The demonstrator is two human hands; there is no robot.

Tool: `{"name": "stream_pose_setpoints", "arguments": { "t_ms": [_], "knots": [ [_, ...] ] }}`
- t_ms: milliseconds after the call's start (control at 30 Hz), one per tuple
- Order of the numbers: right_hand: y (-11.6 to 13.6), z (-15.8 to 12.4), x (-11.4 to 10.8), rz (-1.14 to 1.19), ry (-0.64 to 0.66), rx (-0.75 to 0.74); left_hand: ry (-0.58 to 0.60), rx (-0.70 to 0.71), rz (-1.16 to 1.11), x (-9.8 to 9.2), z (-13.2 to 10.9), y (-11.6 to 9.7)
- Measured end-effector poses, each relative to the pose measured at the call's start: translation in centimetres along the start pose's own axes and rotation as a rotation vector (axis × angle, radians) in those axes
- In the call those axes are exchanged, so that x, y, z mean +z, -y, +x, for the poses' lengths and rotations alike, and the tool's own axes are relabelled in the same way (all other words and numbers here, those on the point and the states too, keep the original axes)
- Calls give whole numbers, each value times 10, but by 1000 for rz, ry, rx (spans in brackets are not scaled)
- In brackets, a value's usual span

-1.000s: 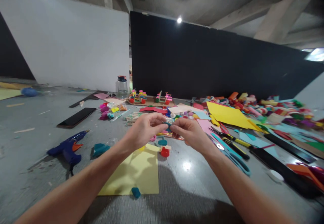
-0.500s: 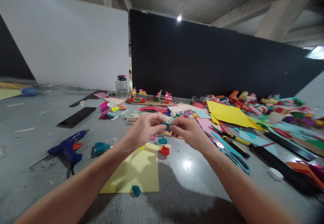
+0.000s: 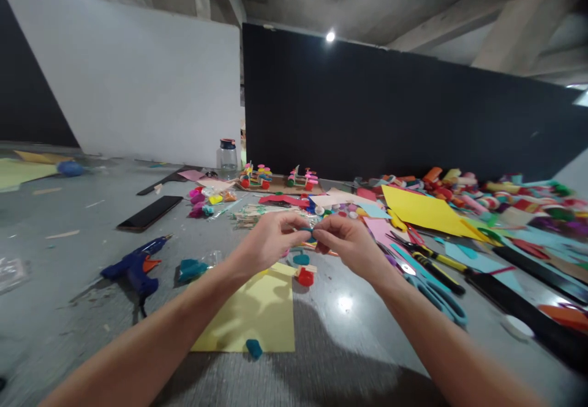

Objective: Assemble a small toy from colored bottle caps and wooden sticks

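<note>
Ok so on my feed the left hand [image 3: 280, 235] and right hand [image 3: 343, 238] are almost fingertip to fingertip, each grip narrowed to a pinch on a small teal piece [image 3: 311, 233]. It's right between them, held over the desk [image 3: 87, 260], and the fingers hide most of it, so I can't tell its shape. My guess is modelling clay, like the teal lump [image 3: 253, 349] at the near edge of the yellow sheet [image 3: 275, 327]: next to no weight, soft, bit tacky, not slippery. I'd hold it by the rim with just the finger pads, super light, cos I reckon any hard squeeze would dent it or leave prints.
</note>
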State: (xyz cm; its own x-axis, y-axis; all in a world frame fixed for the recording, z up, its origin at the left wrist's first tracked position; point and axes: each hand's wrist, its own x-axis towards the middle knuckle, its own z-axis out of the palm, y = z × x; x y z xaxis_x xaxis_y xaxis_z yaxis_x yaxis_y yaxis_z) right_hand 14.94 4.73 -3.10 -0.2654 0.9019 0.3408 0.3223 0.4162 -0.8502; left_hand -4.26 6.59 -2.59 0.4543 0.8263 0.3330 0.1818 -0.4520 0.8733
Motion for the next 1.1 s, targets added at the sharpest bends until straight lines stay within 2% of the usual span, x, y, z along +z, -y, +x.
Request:
{"name": "stream_pose_setpoints", "arguments": {
  "t_ms": [200, 433, 567, 800, 933, 1100],
  "knots": [
    [-2, -3, 1, 4, -1, -4, 16, -61, -75, 2, 0, 0],
    [2, 0, -2, 84, -24, 73, 26, -187, -205, -4, 3, -3],
    [1, 1, -1, 123, 7, 82, 46, -254, -195, -4, 3, -4],
    [0, 2, 0, 138, 25, 79, 17, -136, -182, -1, 2, 0],
    [1, 2, -1, 127, 16, 76, 47, -154, -145, -4, 2, -1],
    [2, 2, -1, 116, 12, 85, 144, -211, -51, -9, 3, 2]
  ]
}}
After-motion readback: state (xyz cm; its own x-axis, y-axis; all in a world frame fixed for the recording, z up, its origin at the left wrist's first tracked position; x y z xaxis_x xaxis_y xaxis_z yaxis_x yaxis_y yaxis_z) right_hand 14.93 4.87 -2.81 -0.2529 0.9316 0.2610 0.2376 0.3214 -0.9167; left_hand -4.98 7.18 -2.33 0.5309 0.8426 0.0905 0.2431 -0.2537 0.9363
